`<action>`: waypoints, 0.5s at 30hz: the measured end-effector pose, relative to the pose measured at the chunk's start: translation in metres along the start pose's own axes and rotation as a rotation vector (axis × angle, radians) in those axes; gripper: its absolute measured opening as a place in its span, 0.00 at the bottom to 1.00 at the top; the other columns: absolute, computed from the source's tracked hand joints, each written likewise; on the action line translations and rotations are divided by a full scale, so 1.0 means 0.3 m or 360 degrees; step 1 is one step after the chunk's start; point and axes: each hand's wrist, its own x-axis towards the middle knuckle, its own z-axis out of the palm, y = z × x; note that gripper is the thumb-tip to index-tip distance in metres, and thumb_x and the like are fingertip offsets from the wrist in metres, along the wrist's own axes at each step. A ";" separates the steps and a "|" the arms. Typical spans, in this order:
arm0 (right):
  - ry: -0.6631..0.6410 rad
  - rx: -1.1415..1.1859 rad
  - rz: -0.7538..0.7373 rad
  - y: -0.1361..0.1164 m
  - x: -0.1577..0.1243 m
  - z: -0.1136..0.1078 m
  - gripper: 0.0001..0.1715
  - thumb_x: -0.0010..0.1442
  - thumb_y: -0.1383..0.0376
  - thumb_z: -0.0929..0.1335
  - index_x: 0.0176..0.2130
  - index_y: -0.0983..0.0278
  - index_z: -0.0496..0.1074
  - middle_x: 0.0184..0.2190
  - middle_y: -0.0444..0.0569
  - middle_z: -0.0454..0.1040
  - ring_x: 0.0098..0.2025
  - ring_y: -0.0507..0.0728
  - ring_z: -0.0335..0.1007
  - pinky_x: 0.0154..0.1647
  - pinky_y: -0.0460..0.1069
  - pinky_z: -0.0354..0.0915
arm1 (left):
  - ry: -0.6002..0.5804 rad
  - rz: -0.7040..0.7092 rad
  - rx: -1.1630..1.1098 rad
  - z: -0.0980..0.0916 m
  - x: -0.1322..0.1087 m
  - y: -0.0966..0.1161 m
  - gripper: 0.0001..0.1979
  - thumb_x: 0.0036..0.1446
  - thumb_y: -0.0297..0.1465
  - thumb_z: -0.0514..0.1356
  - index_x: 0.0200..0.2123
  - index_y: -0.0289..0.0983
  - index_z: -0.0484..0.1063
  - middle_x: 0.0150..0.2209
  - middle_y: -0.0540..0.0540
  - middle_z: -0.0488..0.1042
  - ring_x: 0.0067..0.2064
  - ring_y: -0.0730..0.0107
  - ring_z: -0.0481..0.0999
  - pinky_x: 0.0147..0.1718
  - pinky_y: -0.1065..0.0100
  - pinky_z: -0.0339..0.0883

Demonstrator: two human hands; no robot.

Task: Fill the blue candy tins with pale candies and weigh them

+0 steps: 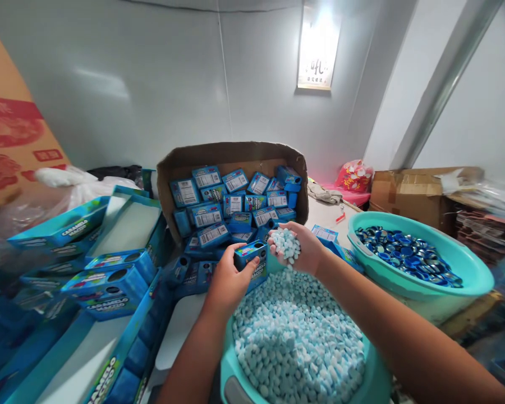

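Note:
My left hand grips a small blue candy box with printed sides, held above the far rim of a turquoise tub. Pale blue and white candies fill that tub in a heap. Just right of the box, my right hand is cupped around a handful of the same candies. The handful is close beside the box, over the heap. Behind both hands, a tipped cardboard carton holds many similar small blue boxes. Whether the held box has candies inside is hidden.
At the right stands a turquoise basin of shiny blue round pieces. Blue display trays are stacked at the left. A brown carton and a red floral bag sit near the back wall.

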 end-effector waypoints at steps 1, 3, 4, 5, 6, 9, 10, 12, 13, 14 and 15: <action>0.0011 0.0009 -0.0027 -0.001 0.001 -0.001 0.12 0.63 0.63 0.60 0.38 0.67 0.67 0.27 0.51 0.74 0.25 0.53 0.71 0.19 0.43 0.66 | -0.0042 0.0006 0.0062 -0.001 -0.007 0.009 0.26 0.50 0.42 0.65 0.51 0.38 0.69 0.43 0.41 0.77 0.42 0.57 0.77 0.40 0.60 0.70; 0.0042 0.0023 -0.0076 0.001 0.005 -0.004 0.11 0.63 0.63 0.60 0.37 0.67 0.67 0.25 0.50 0.73 0.25 0.53 0.71 0.19 0.43 0.66 | -0.0171 0.0044 0.0151 -0.003 -0.022 0.026 0.24 0.51 0.41 0.64 0.51 0.39 0.69 0.42 0.43 0.77 0.40 0.58 0.77 0.38 0.61 0.69; 0.0058 0.0030 -0.0099 0.002 0.008 -0.006 0.11 0.62 0.63 0.60 0.36 0.67 0.67 0.25 0.50 0.73 0.25 0.53 0.71 0.19 0.43 0.66 | -0.0261 0.0085 0.0166 -0.004 -0.029 0.033 0.23 0.52 0.40 0.64 0.51 0.39 0.69 0.42 0.43 0.77 0.40 0.58 0.77 0.38 0.61 0.69; 0.0074 0.0034 -0.0118 0.003 0.011 -0.009 0.11 0.62 0.63 0.60 0.36 0.67 0.67 0.25 0.50 0.73 0.25 0.53 0.71 0.19 0.43 0.66 | -0.0360 0.0136 0.0166 -0.004 -0.035 0.039 0.22 0.52 0.38 0.64 0.51 0.40 0.70 0.42 0.44 0.77 0.41 0.58 0.77 0.40 0.61 0.69; 0.0089 0.0034 -0.0132 0.005 0.014 -0.011 0.11 0.62 0.63 0.60 0.36 0.67 0.67 0.25 0.50 0.73 0.25 0.53 0.72 0.19 0.43 0.66 | -0.0461 0.0197 0.0153 -0.003 -0.041 0.044 0.21 0.53 0.37 0.63 0.51 0.40 0.70 0.44 0.44 0.77 0.43 0.58 0.77 0.42 0.61 0.68; 0.0114 0.0030 -0.0167 0.009 0.022 -0.018 0.11 0.63 0.63 0.60 0.37 0.67 0.67 0.26 0.50 0.73 0.26 0.53 0.73 0.21 0.43 0.67 | -0.0707 0.0344 0.0093 -0.003 -0.055 0.055 0.19 0.54 0.34 0.62 0.50 0.41 0.70 0.48 0.45 0.76 0.49 0.58 0.75 0.49 0.61 0.66; 0.0111 0.0030 -0.0175 0.010 0.024 -0.020 0.11 0.63 0.63 0.61 0.37 0.67 0.67 0.26 0.51 0.73 0.27 0.53 0.73 0.21 0.44 0.68 | -0.0763 0.0369 0.0076 -0.003 -0.058 0.058 0.18 0.54 0.33 0.62 0.49 0.41 0.70 0.49 0.45 0.76 0.50 0.59 0.74 0.50 0.62 0.66; 0.0096 0.0030 -0.0202 0.010 0.026 -0.020 0.11 0.63 0.63 0.61 0.37 0.67 0.67 0.26 0.51 0.73 0.27 0.53 0.73 0.22 0.44 0.68 | -0.0832 0.0382 0.0042 -0.003 -0.061 0.060 0.17 0.54 0.33 0.62 0.48 0.41 0.71 0.48 0.46 0.76 0.50 0.59 0.75 0.49 0.63 0.66; 0.0092 0.0026 -0.0211 0.010 0.027 -0.020 0.11 0.63 0.63 0.61 0.37 0.67 0.67 0.27 0.51 0.73 0.27 0.53 0.73 0.22 0.44 0.68 | -0.0845 0.0375 0.0028 -0.004 -0.061 0.060 0.17 0.54 0.33 0.63 0.48 0.41 0.71 0.48 0.46 0.76 0.49 0.60 0.75 0.48 0.63 0.67; 0.0094 0.0020 -0.0220 0.010 0.027 -0.019 0.11 0.63 0.63 0.60 0.37 0.67 0.67 0.27 0.51 0.73 0.27 0.53 0.73 0.22 0.44 0.68 | -0.0844 0.0362 0.0019 -0.004 -0.061 0.060 0.17 0.54 0.33 0.63 0.48 0.41 0.71 0.47 0.46 0.76 0.48 0.60 0.75 0.47 0.63 0.67; 0.0098 0.0014 -0.0227 0.009 0.027 -0.018 0.11 0.63 0.62 0.60 0.37 0.67 0.67 0.27 0.51 0.73 0.27 0.53 0.73 0.23 0.44 0.68 | -0.0834 0.0347 0.0015 -0.004 -0.060 0.059 0.18 0.54 0.32 0.63 0.48 0.40 0.71 0.47 0.46 0.76 0.48 0.60 0.76 0.47 0.64 0.68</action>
